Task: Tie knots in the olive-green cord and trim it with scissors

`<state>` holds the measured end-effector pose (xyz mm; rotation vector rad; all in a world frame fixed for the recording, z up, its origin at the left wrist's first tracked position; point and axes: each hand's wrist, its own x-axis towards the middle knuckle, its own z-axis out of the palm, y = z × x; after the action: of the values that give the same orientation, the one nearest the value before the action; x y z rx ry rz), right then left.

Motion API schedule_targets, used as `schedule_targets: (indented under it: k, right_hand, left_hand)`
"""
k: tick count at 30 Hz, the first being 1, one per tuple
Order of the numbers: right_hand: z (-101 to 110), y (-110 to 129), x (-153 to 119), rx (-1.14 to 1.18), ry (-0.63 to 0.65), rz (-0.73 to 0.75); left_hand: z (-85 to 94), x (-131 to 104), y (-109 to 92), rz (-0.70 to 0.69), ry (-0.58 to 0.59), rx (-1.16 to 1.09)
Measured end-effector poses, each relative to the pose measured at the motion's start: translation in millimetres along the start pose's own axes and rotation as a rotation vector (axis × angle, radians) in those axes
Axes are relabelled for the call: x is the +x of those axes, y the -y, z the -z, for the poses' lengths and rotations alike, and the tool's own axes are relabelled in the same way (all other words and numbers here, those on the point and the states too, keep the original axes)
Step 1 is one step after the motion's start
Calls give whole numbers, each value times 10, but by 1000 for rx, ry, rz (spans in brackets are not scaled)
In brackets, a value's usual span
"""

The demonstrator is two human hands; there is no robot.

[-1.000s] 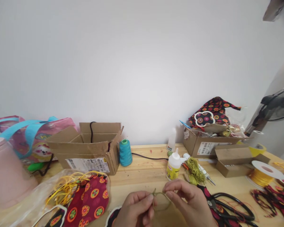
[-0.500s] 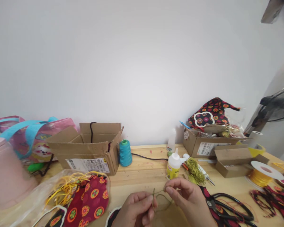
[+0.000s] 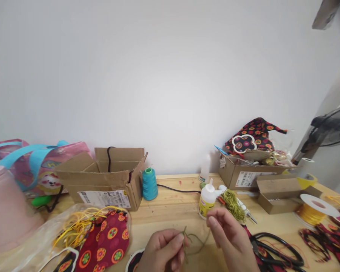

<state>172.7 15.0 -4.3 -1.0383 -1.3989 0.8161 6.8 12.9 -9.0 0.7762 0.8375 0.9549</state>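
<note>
Pinching thin green cord (image 3: 197,252) between thumb and forefinger of left hand (image 3: 163,251), with remaining fingers curled beneath. Holding right hand (image 3: 234,243) opposite, slightly higher and apart from the left, with thumb and forefinger close together at the tips. Cannot tell whether closed on the cord. Sagging in a loose loop between both hands, as regards the cord, above the wooden table (image 3: 164,217). Noted just beyond right fingertips: glue bottle (image 3: 207,202), upright, closest obstruction on that side. Noted beside right hand: black-handled scissors (image 3: 268,234), partly over dark printed cloth. Partly covered by left hand: white-edged patch (image 3: 131,262). Found farther left: red printed cloth (image 3: 106,238) beside tangled yellow cord (image 3: 70,228). Found behind: open carton (image 3: 102,181), touching or nearly touching teal thread cone (image 3: 150,185). Found behind right hand: green yarn bundle (image 3: 231,201). Found far right: yellow spool (image 3: 311,215).
</note>
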Motion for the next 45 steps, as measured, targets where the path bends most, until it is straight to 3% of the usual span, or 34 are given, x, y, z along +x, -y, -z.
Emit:
schedule_targets:
  k: [3, 5, 9, 15, 17, 19, 23, 26, 32, 36, 40, 45]
  right_hand:
    - [8, 63, -33, -142, 102, 150]
    - [-7, 62, -37, -196, 228, 146]
    - [-66, -25, -48, -212, 350, -53]
    - [-217, -104, -103, 375, 593, -321]
    - [-241, -80, -106, 365, 629, -370]
    - [-230, -36, -103, 157, 615, -356]
    - [-145, 50, -76, -449, 551, -1]
    - [-94, 46, -51, -720, 554, 263]
    - [-107, 43, -71, -1035, 415, 807]
    - [-109, 134, -83, -1073, 409, 973]
    - [-38, 202, -40, -955, 444, 911]
    - [28, 200, 45, -555, 460, 381]
  left_hand:
    - [-7, -5, -7, -36, 16, 16]
    - [-1, 0, -2, -53, 31, 24]
    - [1, -1, 22, -44, 36, 16]
    - [-85, -97, -32, -95, -107, 267]
    - [-112, -121, -52, -136, -121, 406]
    - [-132, -131, -56, -164, -144, 508]
    - [-158, -126, -53, -250, -163, 672]
    - [-150, -109, -67, -308, -155, 786]
    - [-137, -120, -105, -341, -182, 1000]
    - [-151, -161, -107, -397, -107, 1296]
    - [-127, -179, -85, -503, -7, 1479]
    - [-126, -172, -91, -459, 101, 1346]
